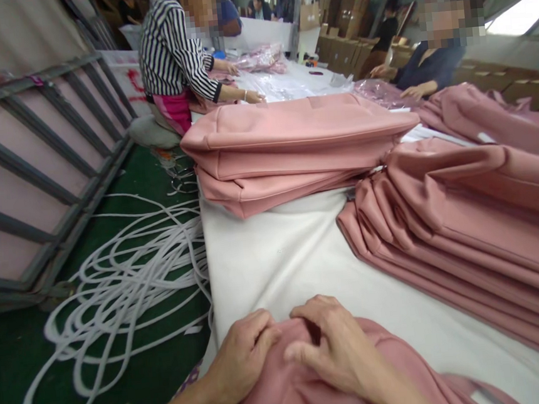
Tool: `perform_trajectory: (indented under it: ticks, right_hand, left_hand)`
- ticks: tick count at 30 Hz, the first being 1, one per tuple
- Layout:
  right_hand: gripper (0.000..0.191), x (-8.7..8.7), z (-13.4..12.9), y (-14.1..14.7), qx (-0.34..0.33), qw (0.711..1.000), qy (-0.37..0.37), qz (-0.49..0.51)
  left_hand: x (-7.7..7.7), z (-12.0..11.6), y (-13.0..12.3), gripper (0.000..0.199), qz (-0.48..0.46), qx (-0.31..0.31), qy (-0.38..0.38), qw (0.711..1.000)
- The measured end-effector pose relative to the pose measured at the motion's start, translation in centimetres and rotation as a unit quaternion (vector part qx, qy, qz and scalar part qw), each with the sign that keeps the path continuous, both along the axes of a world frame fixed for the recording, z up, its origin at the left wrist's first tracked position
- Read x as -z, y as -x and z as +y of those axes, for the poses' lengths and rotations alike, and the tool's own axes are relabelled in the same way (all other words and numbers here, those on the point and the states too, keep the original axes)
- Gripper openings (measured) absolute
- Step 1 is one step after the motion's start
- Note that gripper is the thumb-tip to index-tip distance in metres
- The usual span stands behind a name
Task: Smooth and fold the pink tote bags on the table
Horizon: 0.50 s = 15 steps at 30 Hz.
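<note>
A pink leather-like bag or cover [286,392] lies bunched at the near edge of the table, directly below me. Its exact kind I cannot make out. My left hand [249,348] grips its far left edge, thumb and fingers pinched over the material. Across from it, my right hand [331,341] clasps the same edge with its thumb on the near side and its fingers curled over the far side. A dark fold shows between that thumb and forefinger. Beyond my hands, folded pink pieces [286,125] are stacked on the white table cover [274,258].
More pink pieces [479,221] are piled along the right side. White cord [130,289] lies in loops on the green floor at left, beside a metal-framed rack [58,164]. A person in stripes [168,47] and another in dark clothing [437,65] work across the table.
</note>
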State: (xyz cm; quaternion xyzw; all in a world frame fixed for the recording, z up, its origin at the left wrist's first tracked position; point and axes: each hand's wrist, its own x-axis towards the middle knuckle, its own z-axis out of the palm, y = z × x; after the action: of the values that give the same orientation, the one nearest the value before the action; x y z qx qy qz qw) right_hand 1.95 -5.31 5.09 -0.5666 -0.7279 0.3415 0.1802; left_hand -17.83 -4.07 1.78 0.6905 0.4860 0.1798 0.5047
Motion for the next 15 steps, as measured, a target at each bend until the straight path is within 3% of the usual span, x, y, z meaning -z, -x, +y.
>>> perform_trajectory:
  ticks: [3, 7, 10, 15]
  right_hand:
    - [0.052, -0.5, 0.8, 0.9, -0.023, 0.995, 0.051, -0.083]
    - [0.052, 1.1, 1.7, 1.4, 0.011, 0.988, 0.088, -0.124]
    - [0.051, 2.2, 1.7, 1.3, 0.044, 0.991, 0.088, -0.087]
    - [0.029, 2.2, 1.5, 0.8, 0.062, 0.988, 0.133, 0.039]
  left_hand:
    - [1.0, 0.1, -0.3, 0.036, -0.07, -0.056, 0.082, 0.993]
    - [2.1, 0.5, -0.8, 0.044, -0.141, -0.092, 0.186, 0.968]
    - [1.8, 1.3, -0.7, 0.046, -0.133, -0.054, 0.185, 0.972]
    - [0.5, 2.7, 0.3, 0.039, -0.005, 0.092, 0.172, 0.981]
